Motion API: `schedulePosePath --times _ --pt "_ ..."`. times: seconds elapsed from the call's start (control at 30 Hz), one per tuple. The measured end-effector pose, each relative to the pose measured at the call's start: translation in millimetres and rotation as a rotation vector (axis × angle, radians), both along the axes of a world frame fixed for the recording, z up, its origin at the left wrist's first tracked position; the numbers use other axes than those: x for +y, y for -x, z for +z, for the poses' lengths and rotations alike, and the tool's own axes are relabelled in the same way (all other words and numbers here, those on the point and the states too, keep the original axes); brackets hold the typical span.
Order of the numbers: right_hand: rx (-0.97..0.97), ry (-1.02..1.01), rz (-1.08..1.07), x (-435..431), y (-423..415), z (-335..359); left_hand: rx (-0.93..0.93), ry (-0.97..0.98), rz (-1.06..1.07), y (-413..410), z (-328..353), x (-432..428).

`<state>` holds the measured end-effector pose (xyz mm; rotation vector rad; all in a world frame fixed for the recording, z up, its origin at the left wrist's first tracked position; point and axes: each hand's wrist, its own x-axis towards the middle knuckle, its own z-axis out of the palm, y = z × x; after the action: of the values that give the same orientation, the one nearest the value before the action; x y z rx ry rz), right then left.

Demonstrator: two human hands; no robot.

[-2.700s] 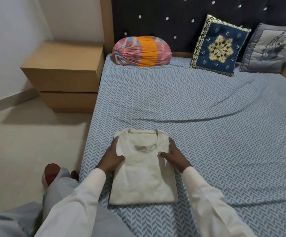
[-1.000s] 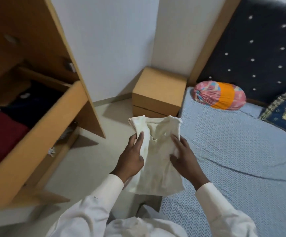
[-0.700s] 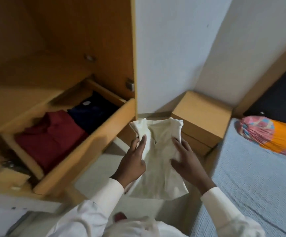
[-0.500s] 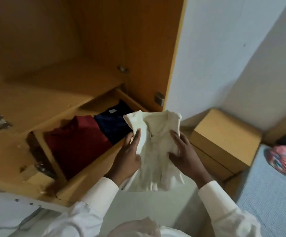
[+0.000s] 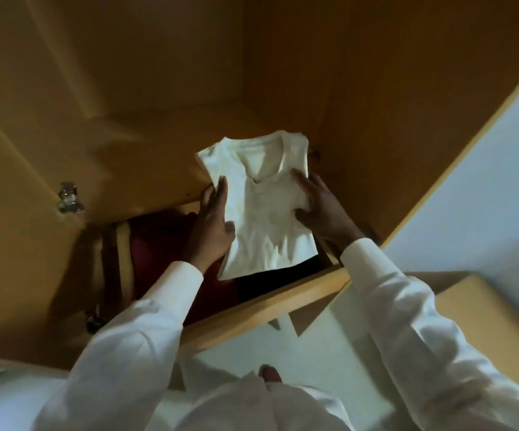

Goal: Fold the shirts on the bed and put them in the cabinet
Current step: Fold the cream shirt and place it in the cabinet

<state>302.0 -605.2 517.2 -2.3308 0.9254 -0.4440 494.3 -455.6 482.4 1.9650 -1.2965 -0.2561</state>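
Note:
A folded cream shirt (image 5: 264, 206) hangs in the air over the open wooden cabinet drawer (image 5: 270, 306). My left hand (image 5: 213, 225) grips its left edge, thumb on top. On the shirt's right side, my right hand (image 5: 320, 206) holds it with fingers spread over the fabric. Inside the drawer lie a folded dark red shirt (image 5: 161, 244) on the left and a dark shirt (image 5: 283, 275) on the right, both partly hidden by the cream shirt and my arms. The shirt's collar end reaches over the shelf (image 5: 146, 163) above the drawer.
The cabinet's side wall (image 5: 407, 104) rises at the right, with a white room wall (image 5: 485, 197) beyond it. A wooden nightstand (image 5: 482, 321) stands at the lower right. A metal hinge (image 5: 68, 197) sits on the cabinet's left panel. Pale floor lies below the drawer front.
I have turned from the bed to the cabinet carrying the cream shirt in both hands. The shirt has moved from beside the drawer to above the shirts in it.

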Motion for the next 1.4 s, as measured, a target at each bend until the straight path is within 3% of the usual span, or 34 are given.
schedulePosePath --times 0.17,0.33,0.6,0.73,0.83,0.9,1.0,1.1,1.27,1.4 --pt "0.119 -0.021 0.098 -53 -31 -38 0.114 -0.074 0.077 -6 -47 -37" --pt "0.286 -0.187 0.159 -77 -31 -85 0.301 -0.197 0.111 2 -97 -46" --pt "0.689 -0.125 0.231 -106 -36 -110 0.43 -0.376 0.087 -4 -131 -56" --pt "0.845 -0.01 0.144 -96 -47 -110 0.449 -0.425 0.08 -11 -134 -59" --pt "0.795 0.124 0.075 -69 -49 -117 0.537 -0.391 0.136 -3 -135 -56" --pt "0.78 -0.004 0.066 -54 -43 -132 0.596 -0.404 0.182 8 -152 -47" --pt "0.855 -0.182 0.033 -45 -26 -159 0.512 -0.594 0.226 27 -193 -36" --pt "0.793 -0.256 -0.05 -47 -13 -176 0.416 -0.738 0.292 50 -168 -28" --pt "0.789 -0.246 -0.041 -56 -36 -169 0.396 -0.773 0.221 53 -158 -19" --pt "0.507 -0.267 -0.119 -84 -75 -154 0.23 -0.88 0.169 55 -139 -14"
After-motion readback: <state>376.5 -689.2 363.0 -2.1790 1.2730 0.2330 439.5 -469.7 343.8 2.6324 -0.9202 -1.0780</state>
